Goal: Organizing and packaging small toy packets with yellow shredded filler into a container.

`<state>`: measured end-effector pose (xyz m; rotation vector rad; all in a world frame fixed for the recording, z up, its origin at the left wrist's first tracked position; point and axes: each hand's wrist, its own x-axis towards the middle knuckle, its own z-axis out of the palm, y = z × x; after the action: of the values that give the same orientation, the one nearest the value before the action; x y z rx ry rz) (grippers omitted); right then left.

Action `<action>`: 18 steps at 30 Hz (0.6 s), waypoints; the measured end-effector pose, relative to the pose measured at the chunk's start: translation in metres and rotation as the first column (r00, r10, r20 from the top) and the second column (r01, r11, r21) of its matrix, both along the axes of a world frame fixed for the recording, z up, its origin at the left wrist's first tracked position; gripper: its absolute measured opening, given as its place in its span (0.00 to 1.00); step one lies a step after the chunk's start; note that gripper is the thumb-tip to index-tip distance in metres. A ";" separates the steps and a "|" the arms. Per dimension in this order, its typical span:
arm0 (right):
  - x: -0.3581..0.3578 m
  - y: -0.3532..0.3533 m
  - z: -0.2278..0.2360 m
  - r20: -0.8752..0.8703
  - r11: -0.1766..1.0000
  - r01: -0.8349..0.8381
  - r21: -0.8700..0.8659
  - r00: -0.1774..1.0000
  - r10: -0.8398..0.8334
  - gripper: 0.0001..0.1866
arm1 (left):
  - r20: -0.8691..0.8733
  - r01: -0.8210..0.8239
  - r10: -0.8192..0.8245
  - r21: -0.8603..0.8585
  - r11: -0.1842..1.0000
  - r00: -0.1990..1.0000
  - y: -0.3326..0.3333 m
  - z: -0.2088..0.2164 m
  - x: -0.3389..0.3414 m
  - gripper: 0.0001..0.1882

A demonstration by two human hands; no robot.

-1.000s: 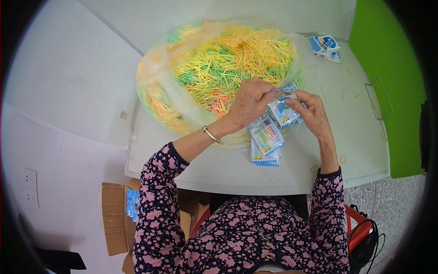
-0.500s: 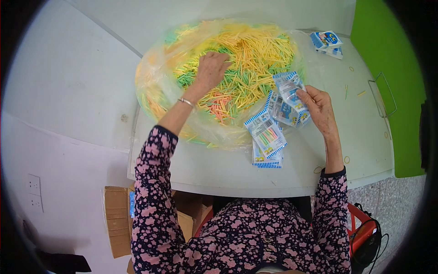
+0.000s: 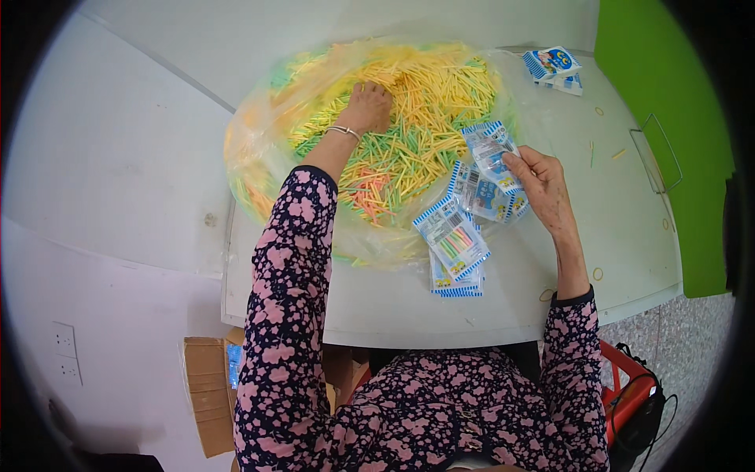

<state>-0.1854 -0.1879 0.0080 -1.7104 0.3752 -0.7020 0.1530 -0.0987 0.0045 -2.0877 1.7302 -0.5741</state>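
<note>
A large clear plastic bag lies open on the table, full of thin yellow, green, orange and pink sticks. Deep in its middle, my left hand is curled down among the sticks, its fingertips hidden. At the bag's right edge, my right hand pinches a small clear-and-blue packet between thumb and fingers. Below that packet, more packets overlap. One flat packet shows coloured sticks through its clear window.
Two packets lie at the table's far right corner. Rubber bands and a few loose sticks are scattered on the right side. A wire handle stands by the green panel. A cardboard box sits below the table's left edge.
My left hand has shifted slightly within the bag and its fingers now bend down into the sticks. The left forearm has swung inward. My right hand keeps its pinch on the packet.
</note>
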 end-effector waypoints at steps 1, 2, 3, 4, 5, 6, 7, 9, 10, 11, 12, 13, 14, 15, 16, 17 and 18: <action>0.000 -0.001 -0.002 -0.001 1.000 0.007 0.001 1.000 -0.007 0.15 | -0.001 0.007 -0.007 0.001 1.000 1.000 -0.004 -0.001 -0.003 0.16; 0.000 -0.002 -0.004 -0.021 1.000 0.016 -0.013 1.000 -0.016 0.15 | 0.026 0.016 -0.017 0.018 1.000 1.000 -0.007 -0.003 -0.007 0.16; 0.000 -0.003 -0.005 -0.041 0.999 0.025 -0.027 0.999 -0.027 0.15 | 0.052 0.025 -0.027 0.034 0.999 0.998 -0.009 -0.004 -0.012 0.15; -0.001 -0.004 -0.007 -0.038 0.999 0.027 -0.029 0.999 -0.028 0.15 | 0.056 0.027 -0.028 0.032 0.999 0.998 -0.007 -0.007 -0.012 0.15; 0.000 -0.005 -0.007 -0.041 0.999 0.023 -0.041 0.999 -0.025 0.15 | 0.073 0.065 -0.063 -0.019 0.998 0.995 -0.004 -0.013 -0.010 0.14; -0.001 -0.006 -0.007 -0.045 0.998 0.020 -0.054 0.999 -0.023 0.15 | 0.091 0.105 -0.098 -0.070 0.992 0.991 -0.002 -0.018 -0.008 0.13; -0.001 -0.006 -0.007 -0.044 0.998 0.022 -0.054 0.999 -0.024 0.15 | 0.092 0.107 -0.100 -0.070 0.992 0.991 0.000 -0.020 -0.008 0.13; -0.002 -0.005 -0.007 -0.031 1.000 0.021 -0.019 0.999 -0.021 0.14 | -0.021 0.065 -0.066 -0.038 0.997 0.998 0.004 -0.022 -0.007 0.13; -0.002 -0.005 -0.008 -0.023 1.000 0.019 -0.023 1.000 -0.020 0.14 | -0.013 0.064 -0.065 -0.041 0.997 0.998 0.008 -0.021 0.000 0.13; 0.000 -0.006 -0.011 -0.023 1.000 0.011 -0.028 1.000 -0.012 0.14 | -0.065 0.070 -0.073 -0.056 0.996 0.995 0.013 -0.021 0.009 0.12; 0.001 -0.006 -0.011 -0.022 0.999 0.002 -0.034 1.000 -0.002 0.14 | -0.117 0.074 -0.082 -0.071 0.995 0.990 0.017 -0.021 0.017 0.13; -0.001 -0.006 -0.011 -0.024 0.999 0.011 -0.034 1.000 -0.012 0.14 | -0.119 0.083 -0.091 -0.071 0.994 0.989 0.014 -0.020 0.016 0.13; -0.002 -0.006 -0.009 -0.033 1.000 0.011 -0.009 0.999 -0.011 0.14 | -0.165 0.054 -0.064 -0.065 0.996 0.984 0.013 -0.019 0.013 0.13; -0.003 -0.006 -0.009 -0.042 1.000 0.011 0.016 0.999 -0.010 0.14 | -0.212 0.025 -0.036 -0.057 0.998 0.977 0.011 -0.019 0.011 0.14; -0.003 -0.007 -0.010 -0.038 1.000 0.013 0.013 0.999 -0.012 0.14 | -0.209 0.027 -0.039 -0.059 0.998 0.977 0.009 -0.018 0.011 0.14; -0.002 -0.007 -0.013 -0.031 1.000 0.011 0.000 0.999 -0.011 0.14 | -0.216 0.009 -0.025 -0.071 0.997 0.976 0.008 -0.018 0.011 0.14; -0.002 -0.008 -0.014 -0.025 1.000 0.010 -0.012 1.000 -0.010 0.14 | -0.225 -0.009 -0.010 -0.082 0.997 0.974 0.007 -0.018 0.011 0.15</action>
<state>-0.1871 -0.1961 -0.0063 -1.7312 0.3975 -0.6920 0.1640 -0.0914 -0.0132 -2.2863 1.8567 -0.4296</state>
